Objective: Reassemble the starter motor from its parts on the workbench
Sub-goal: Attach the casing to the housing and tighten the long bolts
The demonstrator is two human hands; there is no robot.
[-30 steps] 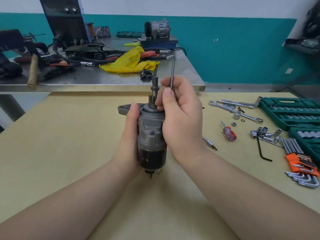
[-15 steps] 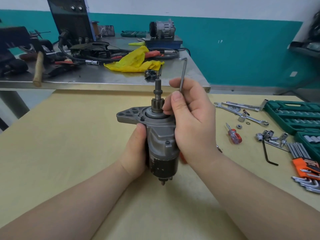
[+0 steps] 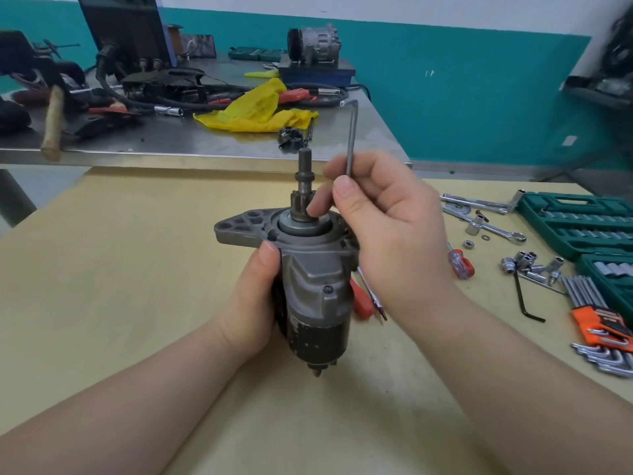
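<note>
The grey starter motor (image 3: 317,286) stands upright over the tan workbench (image 3: 137,269), its pinion shaft (image 3: 305,180) pointing up and its dark body below. My left hand (image 3: 253,303) grips the motor body from the left side. My right hand (image 3: 387,228) holds a silver L-shaped hex key (image 3: 352,138) upright between thumb and fingers. One fingertip of that hand touches the pinion gear at the top of the housing.
Right of the motor lie a red screwdriver (image 3: 460,264), wrenches (image 3: 486,224), sockets (image 3: 527,264), a black hex key (image 3: 524,299), an orange hex key set (image 3: 599,323) and green socket cases (image 3: 582,221). A steel table (image 3: 188,142) behind holds a yellow rag (image 3: 257,111), a hammer and cables.
The motor has turned in my left hand so its mounting flange now shows on the left. My right hand has lifted off the housing side and a fingertip reaches the pinion.
</note>
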